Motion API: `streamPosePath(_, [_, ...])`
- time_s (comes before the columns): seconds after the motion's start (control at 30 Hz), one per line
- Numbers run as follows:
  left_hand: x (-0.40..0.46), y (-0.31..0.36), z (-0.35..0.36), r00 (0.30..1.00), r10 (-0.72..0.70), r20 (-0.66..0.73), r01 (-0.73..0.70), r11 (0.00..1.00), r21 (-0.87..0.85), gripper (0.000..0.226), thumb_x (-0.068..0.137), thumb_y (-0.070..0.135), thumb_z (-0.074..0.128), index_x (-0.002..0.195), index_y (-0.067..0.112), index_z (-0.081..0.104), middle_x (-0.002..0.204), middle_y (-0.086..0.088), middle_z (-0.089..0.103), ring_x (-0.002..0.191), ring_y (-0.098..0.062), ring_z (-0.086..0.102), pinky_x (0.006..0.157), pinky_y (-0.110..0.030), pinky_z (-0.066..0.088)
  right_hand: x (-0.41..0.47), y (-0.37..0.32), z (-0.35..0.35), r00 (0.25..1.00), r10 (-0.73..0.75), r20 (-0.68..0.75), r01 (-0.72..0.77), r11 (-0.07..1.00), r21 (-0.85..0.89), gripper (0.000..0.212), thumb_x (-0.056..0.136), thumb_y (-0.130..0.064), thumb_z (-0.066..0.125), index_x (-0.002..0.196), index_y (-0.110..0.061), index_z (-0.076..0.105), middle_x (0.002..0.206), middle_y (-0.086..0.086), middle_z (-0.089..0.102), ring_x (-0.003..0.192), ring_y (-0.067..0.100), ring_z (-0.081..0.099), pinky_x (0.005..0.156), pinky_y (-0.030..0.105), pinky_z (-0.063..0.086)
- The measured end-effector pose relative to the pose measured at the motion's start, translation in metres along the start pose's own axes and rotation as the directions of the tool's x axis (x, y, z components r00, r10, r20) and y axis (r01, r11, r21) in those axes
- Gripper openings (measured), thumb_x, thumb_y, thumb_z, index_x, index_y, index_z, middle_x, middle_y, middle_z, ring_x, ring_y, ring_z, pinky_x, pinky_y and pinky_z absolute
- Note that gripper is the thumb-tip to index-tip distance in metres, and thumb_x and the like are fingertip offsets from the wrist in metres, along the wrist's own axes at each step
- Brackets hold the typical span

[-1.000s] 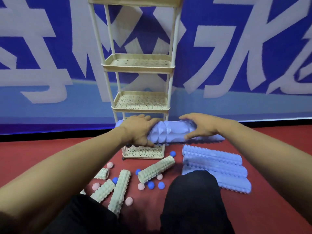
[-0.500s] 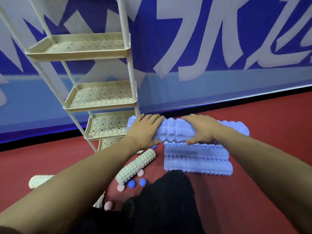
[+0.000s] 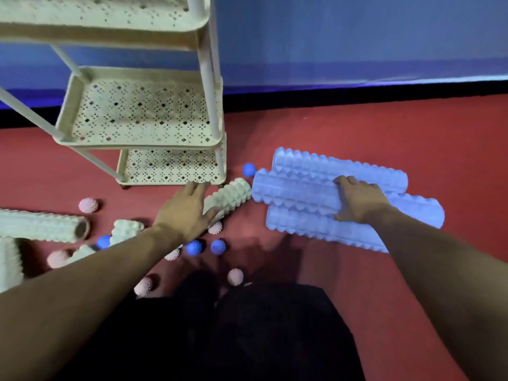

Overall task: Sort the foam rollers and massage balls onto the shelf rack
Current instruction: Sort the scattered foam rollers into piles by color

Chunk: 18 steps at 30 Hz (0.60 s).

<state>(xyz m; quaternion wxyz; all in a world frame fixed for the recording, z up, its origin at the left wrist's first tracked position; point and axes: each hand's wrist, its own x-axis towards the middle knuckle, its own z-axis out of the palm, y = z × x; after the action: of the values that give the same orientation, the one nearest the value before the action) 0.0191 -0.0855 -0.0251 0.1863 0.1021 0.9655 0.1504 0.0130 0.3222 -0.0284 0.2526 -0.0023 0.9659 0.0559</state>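
Picking is in hand — the right hand [image 3: 357, 200] has its fingers curled over a ridged blue roller [image 3: 297, 191] right of the rack [image 3: 209, 86], the left hand [image 3: 184, 213] hovers fingers-apart by a cream roller [image 3: 231, 192] — next, a lift onto a shelf.

Blue foam rollers [image 3: 330, 188] stacked on floor, cream shelf rack [image 3: 143, 116] upright.

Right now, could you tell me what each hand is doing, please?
Left hand: open, fingers spread over the cream roller, gripping nothing.
Right hand: fingers curled over a blue roller, holding it.
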Motion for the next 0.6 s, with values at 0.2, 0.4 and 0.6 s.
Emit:
streamPosePath(0.2, [0.008, -0.017, 0.032, 0.991, -0.068, 0.114, 0.072, 0.997, -0.033, 0.076, 0.089, 0.062, 0.039, 0.149, 0.016, 0.033, 0.143, -0.012, 0.043, 0.129, -0.037, 0.046, 0.107, -0.046, 0.039, 0.028, 0.004, 0.039, 0.998, -0.001, 0.067, 0.007, 0.996, -0.092, 0.096, 0.059, -0.055, 0.083, 0.135, -0.017, 0.039, 0.131, 0.007, 0.056, 0.119, 0.031, 0.053, 0.099, 0.043, 0.039])
streamPosePath(0.4, [0.007, -0.019, 0.042, 0.989, -0.059, 0.137, 0.066, 0.997, -0.046, 0.067, 0.095, 0.056, 0.047, 0.149, 0.019, 0.032, 0.141, -0.009, 0.044, 0.127, -0.034, 0.048, 0.105, -0.045, 0.041, 0.029, 0.004, 0.042, 0.995, 0.058, 0.087, -0.046, 0.989, -0.141, 0.098, 0.061, -0.049, 0.084, 0.137, -0.013, 0.034, 0.133, 0.007, 0.051, 0.123, 0.03, 0.049, 0.1, 0.041, 0.037])
streamPosePath(0.6, [0.007, -0.019, 0.038, 0.985, -0.068, 0.156, 0.074, 0.997, -0.029, 0.071, 0.092, 0.058, 0.042, 0.15, 0.018, 0.031, 0.142, -0.01, 0.043, 0.128, -0.035, 0.046, 0.105, -0.045, 0.038, 0.025, 0.006, 0.05, 0.965, 0.223, 0.138, -0.195, 0.962, -0.193, 0.085, 0.074, -0.031, 0.075, 0.14, -0.011, 0.026, 0.142, 0.005, 0.046, 0.136, 0.025, 0.04, 0.116, 0.045, 0.027])
